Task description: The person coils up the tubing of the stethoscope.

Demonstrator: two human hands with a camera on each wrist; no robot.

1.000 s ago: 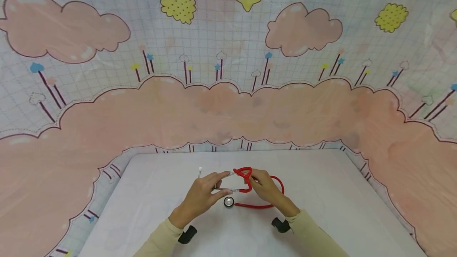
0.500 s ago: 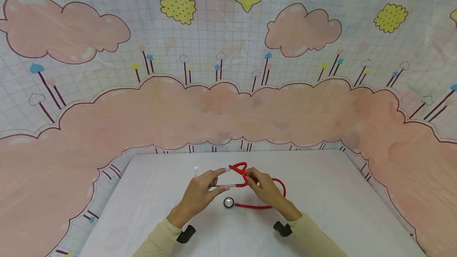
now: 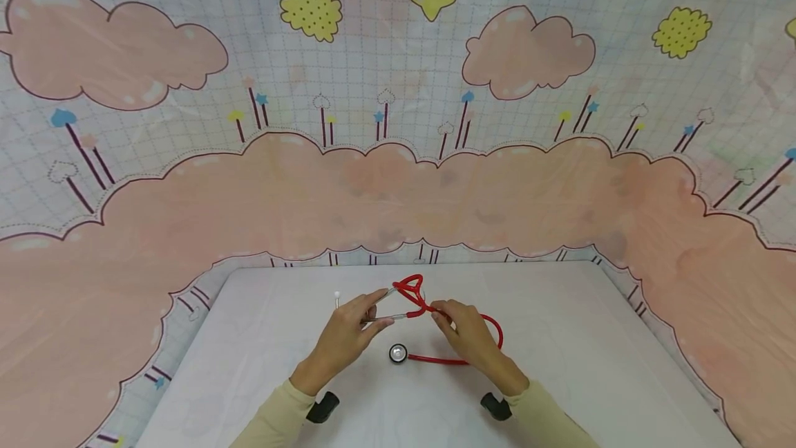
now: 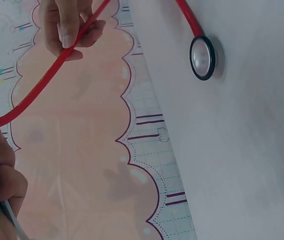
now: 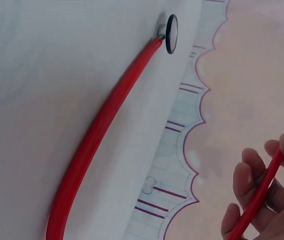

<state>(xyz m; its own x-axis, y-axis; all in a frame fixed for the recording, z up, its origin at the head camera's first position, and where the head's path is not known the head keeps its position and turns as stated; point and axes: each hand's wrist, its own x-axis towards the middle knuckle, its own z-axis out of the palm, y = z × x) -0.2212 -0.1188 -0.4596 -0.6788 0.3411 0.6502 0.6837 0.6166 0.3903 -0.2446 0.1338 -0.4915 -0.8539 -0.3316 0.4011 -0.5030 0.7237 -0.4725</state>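
Note:
A red stethoscope (image 3: 438, 361) is held partly above the table. My left hand (image 3: 348, 332) grips its metal ear tubes, thumb and fingers spread across the pair, and one white ear tip (image 3: 337, 294) sticks up behind the hand. To the right of the red Y-shaped fork, my right hand (image 3: 469, 334) pinches the tubing between thumb and fingers. From there the tube curves round and runs back along the tabletop to the round chest piece (image 3: 398, 353), which lies below and between the hands. The left wrist view shows the chest piece's pale disc and dark rim (image 4: 202, 58).
The white table (image 3: 249, 337) carries the lower tubing. Behind and beside it hangs a cloth backdrop (image 3: 398, 199) with pink clouds and stars. Dark wrist-worn devices sit under both wrists, such as the left device (image 3: 323, 408).
The ear tubes and red fork have risen and shifted left with my left hand. My right hand has slid from the fork rightward along the tubing. The chest piece has stayed put.

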